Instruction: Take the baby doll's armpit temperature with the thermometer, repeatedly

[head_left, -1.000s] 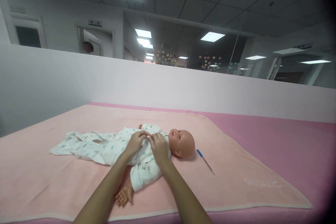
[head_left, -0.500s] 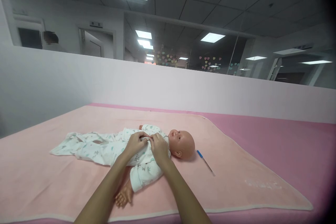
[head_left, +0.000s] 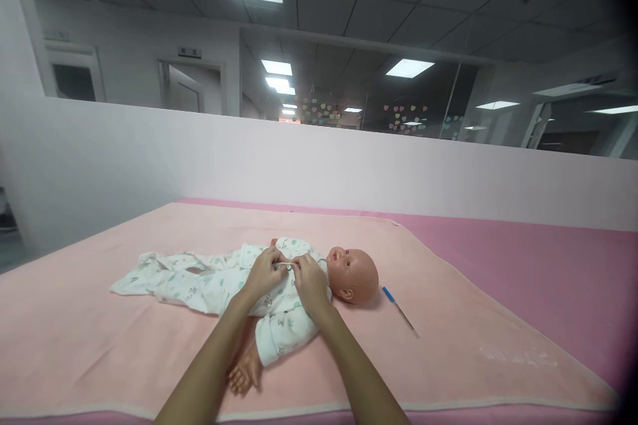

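Note:
A baby doll lies on its back, head to the right, wearing a white baby romper with small green prints. My left hand rests over the doll's chest, fingertips pinching the edge of the romper's front opening. Close beside it, my right hand pinches the same edge nearer the neck. Between my fingertips a short stretch of cloth edge shows, with a small round snap on it. The doll's near arm reaches toward me, its bare hand outside the sleeve. My fingers partly hide the chest.
Under the doll spreads a peach blanket with a pale border, over a pink surface. Right of the doll's head lies a thin stick with a blue end, pen or thermometer, I cannot tell. A low white wall stands behind.
The whole view has shifted slightly, so things sit further right. Both hands stay on the romper's edge, and the snap between them now shows more clearly. A person in the background is out of view.

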A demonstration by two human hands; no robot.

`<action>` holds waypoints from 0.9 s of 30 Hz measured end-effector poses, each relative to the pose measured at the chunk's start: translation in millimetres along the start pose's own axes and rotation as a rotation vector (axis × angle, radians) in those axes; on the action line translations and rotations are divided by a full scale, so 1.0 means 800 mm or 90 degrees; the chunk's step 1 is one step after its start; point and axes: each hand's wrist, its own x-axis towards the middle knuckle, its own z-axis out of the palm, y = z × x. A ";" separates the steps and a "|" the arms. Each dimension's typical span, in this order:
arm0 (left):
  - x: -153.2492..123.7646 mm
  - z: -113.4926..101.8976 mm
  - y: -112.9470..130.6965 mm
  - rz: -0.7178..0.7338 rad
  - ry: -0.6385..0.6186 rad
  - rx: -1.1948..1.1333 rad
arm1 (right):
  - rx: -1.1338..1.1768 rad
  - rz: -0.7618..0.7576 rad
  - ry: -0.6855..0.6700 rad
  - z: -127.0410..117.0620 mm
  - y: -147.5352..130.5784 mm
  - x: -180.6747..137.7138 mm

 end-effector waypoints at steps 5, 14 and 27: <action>0.001 0.000 -0.003 -0.001 -0.021 -0.021 | 0.019 0.018 0.012 -0.003 -0.002 0.000; 0.000 0.000 0.000 0.011 -0.073 0.024 | 0.041 0.039 0.010 -0.008 -0.006 0.000; -0.001 -0.005 0.005 0.029 -0.038 0.099 | 0.042 0.033 0.042 -0.002 -0.003 -0.002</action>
